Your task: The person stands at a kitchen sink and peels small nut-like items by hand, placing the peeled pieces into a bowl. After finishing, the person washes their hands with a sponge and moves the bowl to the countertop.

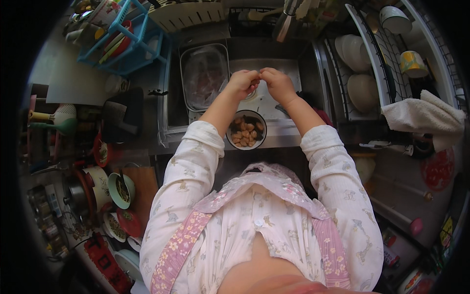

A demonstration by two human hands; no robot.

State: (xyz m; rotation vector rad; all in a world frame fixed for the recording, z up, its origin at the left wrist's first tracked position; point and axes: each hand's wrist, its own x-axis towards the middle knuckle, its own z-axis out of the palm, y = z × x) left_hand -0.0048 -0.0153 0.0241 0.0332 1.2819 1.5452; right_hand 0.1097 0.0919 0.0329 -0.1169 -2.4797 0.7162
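My left hand (pixel 243 83) and my right hand (pixel 278 85) meet at the fingertips above a stainless steel sink (pixel 271 106), near its drain. The fingers of both are curled and pinched together; whatever small thing may be between them is too hidden to name. Below my hands, a dark-rimmed bowl (pixel 246 130) of small brown rounded pieces, perhaps shellfish or nuts, stands at the sink's near edge. To the left of my hands, a rectangular metal tray (pixel 204 77) in the sink holds a clear plastic bag with something reddish inside.
A blue plastic rack (pixel 126 60) stands left of the sink. On the right, a wire dish rack (pixel 385 62) holds bowls, with a pale towel (pixel 422 114) over its near end. A green bowl (pixel 121 191) and a wooden board (pixel 143 191) lie at lower left.
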